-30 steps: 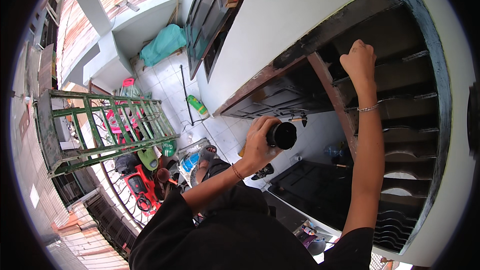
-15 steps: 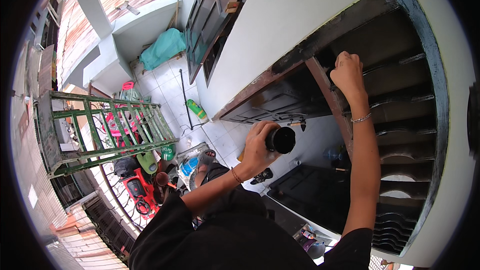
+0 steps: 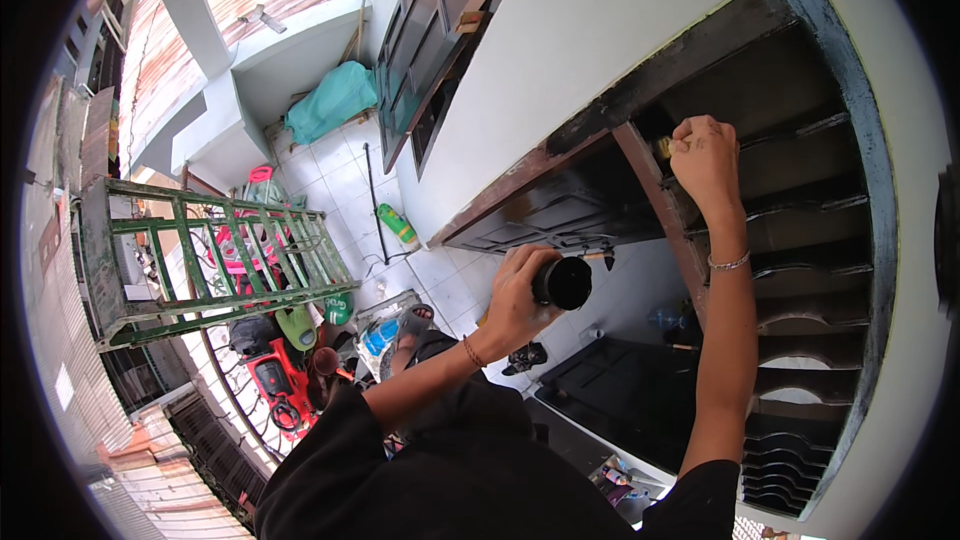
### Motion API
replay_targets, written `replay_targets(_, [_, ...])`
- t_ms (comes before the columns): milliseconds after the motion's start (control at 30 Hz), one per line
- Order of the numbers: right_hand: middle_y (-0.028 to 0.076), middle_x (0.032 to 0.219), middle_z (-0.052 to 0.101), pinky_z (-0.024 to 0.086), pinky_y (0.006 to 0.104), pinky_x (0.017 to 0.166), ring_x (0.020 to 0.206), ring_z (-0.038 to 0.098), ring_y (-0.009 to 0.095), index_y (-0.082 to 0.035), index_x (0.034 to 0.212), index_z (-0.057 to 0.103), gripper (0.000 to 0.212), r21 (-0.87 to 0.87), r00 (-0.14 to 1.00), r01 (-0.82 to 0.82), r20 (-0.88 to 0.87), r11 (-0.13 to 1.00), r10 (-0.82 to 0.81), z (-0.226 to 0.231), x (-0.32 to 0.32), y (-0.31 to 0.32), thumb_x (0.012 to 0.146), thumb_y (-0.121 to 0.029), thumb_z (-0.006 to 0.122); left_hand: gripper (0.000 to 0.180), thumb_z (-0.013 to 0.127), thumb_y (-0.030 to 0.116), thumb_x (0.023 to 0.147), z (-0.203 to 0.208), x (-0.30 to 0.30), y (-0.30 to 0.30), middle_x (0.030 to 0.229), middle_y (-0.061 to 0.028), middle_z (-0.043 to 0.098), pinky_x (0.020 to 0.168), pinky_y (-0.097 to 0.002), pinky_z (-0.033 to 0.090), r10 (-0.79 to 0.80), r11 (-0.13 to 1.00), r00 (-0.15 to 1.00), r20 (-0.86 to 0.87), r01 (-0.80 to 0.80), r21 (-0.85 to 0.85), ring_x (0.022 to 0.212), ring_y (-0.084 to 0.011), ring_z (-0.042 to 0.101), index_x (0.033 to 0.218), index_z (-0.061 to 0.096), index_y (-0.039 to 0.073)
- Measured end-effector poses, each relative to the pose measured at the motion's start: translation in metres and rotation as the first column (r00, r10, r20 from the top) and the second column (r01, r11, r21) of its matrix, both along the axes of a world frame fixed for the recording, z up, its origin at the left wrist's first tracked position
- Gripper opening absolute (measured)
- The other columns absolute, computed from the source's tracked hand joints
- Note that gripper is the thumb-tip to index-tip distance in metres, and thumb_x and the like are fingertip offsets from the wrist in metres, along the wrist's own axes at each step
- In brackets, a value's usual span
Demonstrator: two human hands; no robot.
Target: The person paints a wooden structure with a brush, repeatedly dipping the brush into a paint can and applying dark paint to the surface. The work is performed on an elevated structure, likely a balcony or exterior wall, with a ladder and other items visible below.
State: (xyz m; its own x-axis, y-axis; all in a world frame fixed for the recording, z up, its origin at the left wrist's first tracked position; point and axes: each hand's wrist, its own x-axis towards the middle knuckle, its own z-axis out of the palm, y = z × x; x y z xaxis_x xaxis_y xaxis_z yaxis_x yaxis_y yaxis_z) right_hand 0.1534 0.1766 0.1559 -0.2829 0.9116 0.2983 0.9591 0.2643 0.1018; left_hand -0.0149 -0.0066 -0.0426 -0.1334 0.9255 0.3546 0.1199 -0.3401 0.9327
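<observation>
My left hand (image 3: 517, 292) is wrapped round a small round can of black paint (image 3: 568, 283), its dark open mouth tilted up toward me. High on the right, my right hand (image 3: 706, 162) is closed round a small paintbrush (image 3: 664, 147). Only a yellowish bit of the brush shows beside the fingers; its bristles are hidden. That hand is at the upper part of a wooden frame (image 3: 690, 55), near its brown upright (image 3: 650, 170). Dark wavy slats (image 3: 812, 202) run across the opening beside the hand, glossy in places.
A green ladder (image 3: 225, 250) leans at the left. Below lie a red toy car (image 3: 275, 385), a green bottle (image 3: 397, 225) and a teal cover (image 3: 333, 102) on white tiles. An open window shutter (image 3: 430, 30) juts from the white wall. A dark door panel (image 3: 570, 202) hangs below the frame.
My right hand has turned and shifted slightly right and down, so the yellowish bit of the brush now shows. My left hand keeps the can in nearly the same place.
</observation>
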Motion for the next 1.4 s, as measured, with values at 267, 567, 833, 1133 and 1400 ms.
replay_targets(267, [0.012, 0.104, 0.073, 0.046, 0.0483, 0.102, 0.110, 0.060, 0.037, -0.003, 0.094, 0.071, 0.008, -0.092, 0.999, 0.035, -0.023, 0.995, -0.038, -0.013, -0.002, -0.010, 0.089, -0.003, 0.066, 0.062, 0.091, 0.004, 0.061, 0.001, 0.005, -0.004, 0.119, -0.0128, 0.066, 0.095, -0.0449, 0.052, -0.019, 1.000, 1.000, -0.013, 0.019, -0.012, 0.110, -0.0378, 0.062, 0.117, 0.064, 0.005])
replay_targets(567, [0.022, 0.091, 0.073, 0.056, 0.0463, 0.079, 0.084, 0.070, 0.043, 0.006, 0.088, 0.070, 0.009, 0.037, 0.982, -0.152, -0.111, 0.988, 0.156, -0.011, 0.009, -0.006, 0.083, 0.008, 0.062, 0.062, 0.092, 0.004, 0.061, -0.003, 0.007, -0.003, 0.117, -0.0124, 0.065, 0.094, -0.0448, 0.051, -0.010, 1.000, 1.000, -0.017, 0.010, -0.013, 0.109, -0.0372, 0.061, 0.116, 0.064, 0.006])
replay_targets(833, [0.009, 0.104, 0.076, 0.048, 0.0461, 0.098, 0.107, 0.063, 0.034, -0.002, 0.093, 0.073, 0.005, -0.027, 0.994, -0.021, -0.107, 0.999, 0.018, -0.006, 0.026, -0.003, 0.089, -0.001, 0.070, 0.062, 0.092, 0.004, 0.061, -0.004, 0.011, 0.000, 0.116, -0.0124, 0.065, 0.093, -0.0449, 0.052, -0.014, 1.000, 1.000, -0.002, 0.014, -0.008, 0.109, -0.0369, 0.061, 0.116, 0.064, 0.006])
replay_targets(1133, [0.011, 0.103, 0.076, 0.047, 0.0454, 0.101, 0.111, 0.064, 0.033, -0.003, 0.094, 0.075, 0.010, -0.057, 0.965, 0.001, -0.262, 0.998, -0.016, 0.002, 0.044, 0.001, 0.087, 0.002, 0.070, 0.062, 0.091, 0.003, 0.061, 0.002, 0.016, 0.002, 0.116, -0.0128, 0.065, 0.094, -0.0443, 0.051, -0.040, 0.999, 0.999, 0.001, 0.040, -0.016, 0.109, -0.0373, 0.061, 0.116, 0.064, 0.005])
replay_targets(1400, [0.012, 0.107, 0.075, 0.048, 0.0454, 0.100, 0.112, 0.062, 0.033, -0.002, 0.094, 0.075, 0.009, -0.059, 0.983, 0.001, -0.181, 0.998, -0.012, 0.022, 0.025, -0.018, 0.087, 0.000, 0.071, 0.062, 0.091, 0.004, 0.061, 0.007, 0.018, 0.011, 0.117, -0.0129, 0.065, 0.094, -0.0443, 0.051, -0.025, 1.000, 1.000, -0.008, 0.025, 0.017, 0.109, -0.0372, 0.061, 0.116, 0.064, 0.005])
